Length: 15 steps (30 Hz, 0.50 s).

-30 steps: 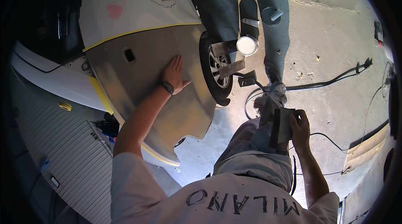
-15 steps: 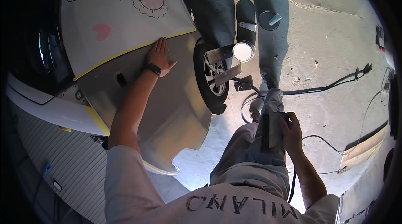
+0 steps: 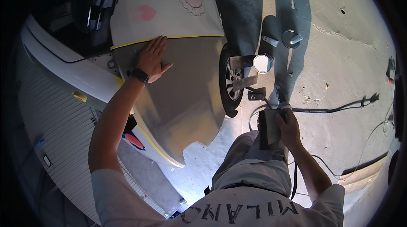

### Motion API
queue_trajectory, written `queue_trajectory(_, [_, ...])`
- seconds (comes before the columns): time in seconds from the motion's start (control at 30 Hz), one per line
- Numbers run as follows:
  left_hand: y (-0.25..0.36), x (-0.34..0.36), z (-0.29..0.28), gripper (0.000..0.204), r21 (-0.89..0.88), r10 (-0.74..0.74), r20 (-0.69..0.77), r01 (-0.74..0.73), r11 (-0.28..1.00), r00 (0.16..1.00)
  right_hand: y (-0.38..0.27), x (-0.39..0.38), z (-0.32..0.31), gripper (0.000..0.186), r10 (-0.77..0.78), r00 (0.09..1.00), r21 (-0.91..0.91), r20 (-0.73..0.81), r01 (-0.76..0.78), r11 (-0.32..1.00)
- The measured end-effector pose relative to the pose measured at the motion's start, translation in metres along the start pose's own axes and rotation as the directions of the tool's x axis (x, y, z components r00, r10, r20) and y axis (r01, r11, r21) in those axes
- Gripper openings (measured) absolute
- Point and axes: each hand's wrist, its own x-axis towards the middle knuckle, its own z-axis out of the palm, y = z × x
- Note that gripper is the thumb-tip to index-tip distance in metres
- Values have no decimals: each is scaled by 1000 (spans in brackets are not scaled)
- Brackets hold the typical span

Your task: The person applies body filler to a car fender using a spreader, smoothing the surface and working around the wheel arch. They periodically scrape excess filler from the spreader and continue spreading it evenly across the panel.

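Observation:
My left hand (image 3: 151, 61) lies flat on the grey-brown sanded fender (image 3: 188, 83) of a car, fingers stretched toward the yellow tape (image 3: 195, 36) along its upper edge. A dark watch sits on that wrist. Above the tape is the white hood (image 3: 182, 25) with pink drawings. In my right hand (image 3: 290, 128), held in front of my legs, is a dark flat rectangular plate (image 3: 263, 133) with a paler grey-green plate (image 3: 273, 127) over it; their exact kind is unclear. The thumb lies on the pale one, the other fingers partly hidden.
The car's wheel (image 3: 232, 80) stands right of the fender. Next to it are a round can with a pale lid (image 3: 263, 63) and two flat metal plates (image 3: 244, 83). A black cable (image 3: 330, 110) runs across the floor. Farther off lies a dark ring-shaped lid (image 3: 291, 39).
My left hand has slid along the fender toward the windscreen, and the oval hole there is now covered. The view has shifted left. My right hand still holds the plates.

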Motion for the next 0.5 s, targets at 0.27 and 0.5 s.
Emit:
queue_trajectory(0.27, [-46, -70, -23, 88, 10, -56, -52, 57, 998, 997, -15, -3, 1, 31, -64, 998, -17, 1, 64, 998])
queue_trajectory(0.5, [-46, -86, -38, 97, -34, -202, -11, 201, 979, 979, -13, 4, -7, 26, -24, 1000, 19, -19, 25, 1000])
